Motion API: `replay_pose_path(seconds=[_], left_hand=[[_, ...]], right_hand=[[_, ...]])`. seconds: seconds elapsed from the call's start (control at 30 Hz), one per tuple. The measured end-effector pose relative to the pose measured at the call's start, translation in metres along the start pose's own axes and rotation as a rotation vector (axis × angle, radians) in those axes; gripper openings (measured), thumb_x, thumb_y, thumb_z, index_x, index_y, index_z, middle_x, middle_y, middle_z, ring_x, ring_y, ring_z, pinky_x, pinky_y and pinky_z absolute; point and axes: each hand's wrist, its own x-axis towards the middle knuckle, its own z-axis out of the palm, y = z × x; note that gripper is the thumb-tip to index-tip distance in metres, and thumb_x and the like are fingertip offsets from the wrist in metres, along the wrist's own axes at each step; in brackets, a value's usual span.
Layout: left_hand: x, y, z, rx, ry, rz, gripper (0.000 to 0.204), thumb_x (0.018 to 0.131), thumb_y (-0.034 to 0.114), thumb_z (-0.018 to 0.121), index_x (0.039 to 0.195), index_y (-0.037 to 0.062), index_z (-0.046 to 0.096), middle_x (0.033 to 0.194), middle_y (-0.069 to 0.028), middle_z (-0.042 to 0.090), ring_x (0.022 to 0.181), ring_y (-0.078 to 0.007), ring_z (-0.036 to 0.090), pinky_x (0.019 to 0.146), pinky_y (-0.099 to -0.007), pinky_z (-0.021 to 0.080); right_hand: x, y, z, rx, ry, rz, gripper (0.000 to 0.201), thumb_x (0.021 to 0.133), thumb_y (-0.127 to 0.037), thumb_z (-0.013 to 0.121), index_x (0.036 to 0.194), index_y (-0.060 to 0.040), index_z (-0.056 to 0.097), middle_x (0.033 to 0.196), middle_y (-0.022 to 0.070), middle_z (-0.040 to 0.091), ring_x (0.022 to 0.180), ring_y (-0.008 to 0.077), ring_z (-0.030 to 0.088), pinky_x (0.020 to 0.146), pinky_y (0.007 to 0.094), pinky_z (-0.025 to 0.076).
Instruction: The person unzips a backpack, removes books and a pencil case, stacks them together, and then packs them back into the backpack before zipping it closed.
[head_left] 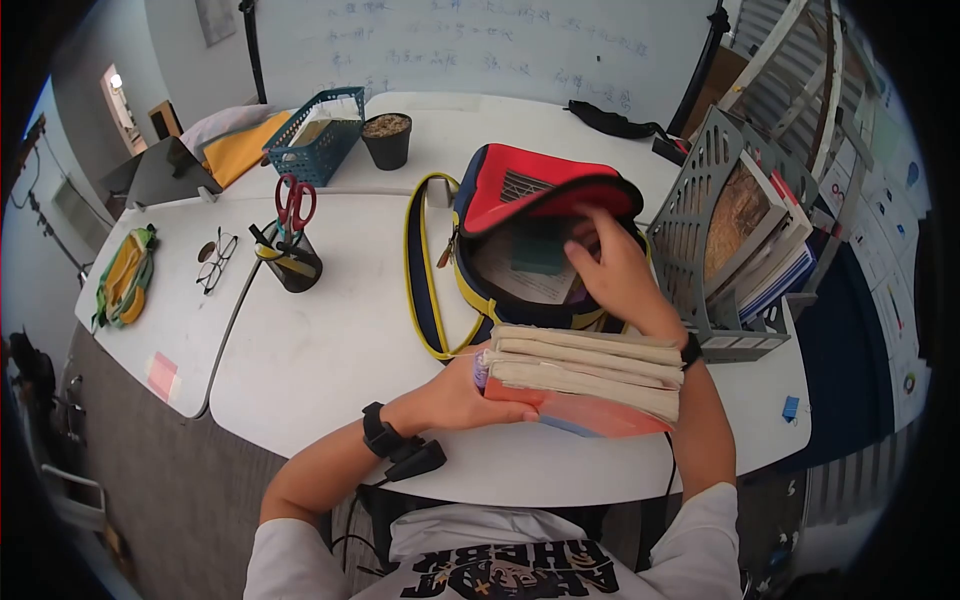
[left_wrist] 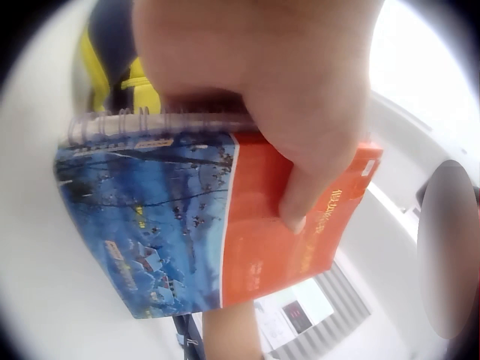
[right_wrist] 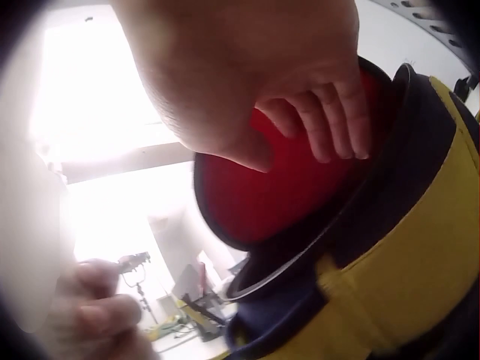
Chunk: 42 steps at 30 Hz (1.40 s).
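My left hand (head_left: 450, 397) grips a thick stack of books (head_left: 585, 370) by its spiral-bound end, in front of the bag. The left wrist view shows a cover (left_wrist: 172, 217) in blue and orange, with the thumb lying across it. A red, navy and yellow bag (head_left: 515, 185) lies on the table with its flap raised. My right hand (head_left: 615, 265) is at the bag's mouth, fingers extended and holding nothing; in the right wrist view the hand (right_wrist: 262, 90) is in front of the red flap lining (right_wrist: 277, 187). Papers (head_left: 525, 270) show inside the bag.
A grey file rack (head_left: 690, 210) with books stands right of the bag. To the left are a pen holder (head_left: 290, 265) with scissors, glasses (head_left: 215, 262) and a green-yellow pouch (head_left: 127, 280). Behind stand a blue basket (head_left: 318, 150) and a pot (head_left: 387, 145).
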Motion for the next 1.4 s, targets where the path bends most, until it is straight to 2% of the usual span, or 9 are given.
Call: replay_pose_path(seconds=[0.07,0.1,0.37,0.57,0.63,0.77,0.97,1.27,1.4], left_hand=[[0.001,-0.001,-0.001,-0.039,-0.007,-0.039,0.061,0.075,0.010,0.081,0.127,0.0005,0.051,0.123,-0.0086,0.060,0.111,-0.0136,0.055,0.098,-0.0290,0.042],[0.001,-0.002,-0.001,-0.069,-0.022,-0.050,0.062,0.076,0.010,0.081,0.129,0.0007,0.050,0.124,-0.0086,0.059,0.111,-0.0138,0.054,0.099,-0.0292,0.042],[0.005,-0.013,-0.004,-0.051,-0.034,0.024,0.062,0.078,0.013,0.079,0.131,0.0009,0.048,0.124,-0.0082,0.059,0.112,-0.0142,0.053,0.100,-0.0300,0.042],[0.006,-0.023,-0.012,-0.210,0.201,-0.080,0.058,0.084,0.017,0.074,0.131,-0.0014,0.047,0.125,-0.0110,0.058,0.110,-0.0170,0.058,0.095,-0.0323,0.046],[0.006,-0.027,-0.019,-0.802,0.265,-0.106,0.057,0.089,0.024,0.069,0.133,-0.0018,0.044,0.124,-0.0127,0.059,0.109,-0.0200,0.061,0.092,-0.0336,0.050],[-0.018,-0.001,-0.013,-1.083,0.243,-0.254,0.057,0.091,0.025,0.064,0.136,-0.0011,0.040,0.128,-0.0163,0.057,0.113,-0.0243,0.061,0.094,-0.0378,0.051],[-0.069,0.006,0.039,-0.849,0.243,-0.660,0.060,0.091,0.025,0.065,0.137,-0.0032,0.038,0.131,-0.0162,0.055,0.115,-0.0232,0.059,0.099,-0.0384,0.049],[-0.035,-0.013,0.040,-0.682,0.451,-0.612,0.050,0.095,0.030,0.059,0.128,-0.0062,0.046,0.122,-0.0164,0.060,0.105,-0.0199,0.064,0.089,-0.0324,0.054],[-0.019,-0.018,0.028,-0.658,0.388,-0.593,0.050,0.096,0.031,0.059,0.125,-0.0079,0.048,0.116,-0.0167,0.063,0.099,-0.0195,0.066,0.085,-0.0324,0.056]], right_hand=[[0.020,0.057,0.016,-0.398,-0.050,-0.352,0.041,0.087,-0.016,0.059,0.125,-0.0050,0.053,0.112,0.0172,0.061,0.102,0.0348,0.059,0.087,0.0394,0.048],[0.017,0.076,0.019,-0.343,-0.170,-0.320,0.046,0.089,-0.020,0.059,0.131,-0.0046,0.051,0.125,0.0148,0.058,0.116,0.0286,0.054,0.098,0.0339,0.042],[0.027,0.096,0.027,-0.089,-0.167,-0.186,0.047,0.090,-0.022,0.059,0.132,-0.0042,0.050,0.128,0.0143,0.056,0.118,0.0272,0.053,0.099,0.0331,0.041],[0.014,0.114,0.026,0.112,-0.155,-0.045,0.048,0.090,-0.023,0.058,0.133,-0.0039,0.050,0.131,0.0138,0.054,0.120,0.0260,0.051,0.100,0.0325,0.040],[0.024,0.113,0.032,0.180,-0.126,0.017,0.048,0.091,-0.024,0.058,0.134,-0.0038,0.049,0.132,0.0136,0.054,0.120,0.0256,0.051,0.101,0.0322,0.040],[0.031,0.121,0.040,0.340,-0.090,0.116,0.049,0.091,-0.025,0.058,0.134,-0.0035,0.049,0.133,0.0133,0.053,0.121,0.0248,0.050,0.101,0.0318,0.039],[0.019,0.152,0.044,0.600,-0.021,0.295,0.050,0.092,-0.027,0.057,0.136,-0.0032,0.048,0.136,0.0128,0.051,0.123,0.0235,0.049,0.102,0.0311,0.038],[0.010,0.114,0.039,0.813,0.001,0.403,0.058,0.095,-0.037,0.054,0.139,-0.0007,0.045,0.140,0.0103,0.049,0.125,0.0175,0.045,0.103,0.0293,0.036],[-0.005,0.097,0.026,0.793,-0.061,0.313,0.059,0.095,-0.039,0.053,0.139,-0.0013,0.046,0.139,0.0102,0.050,0.124,0.0180,0.046,0.103,0.0303,0.036]])
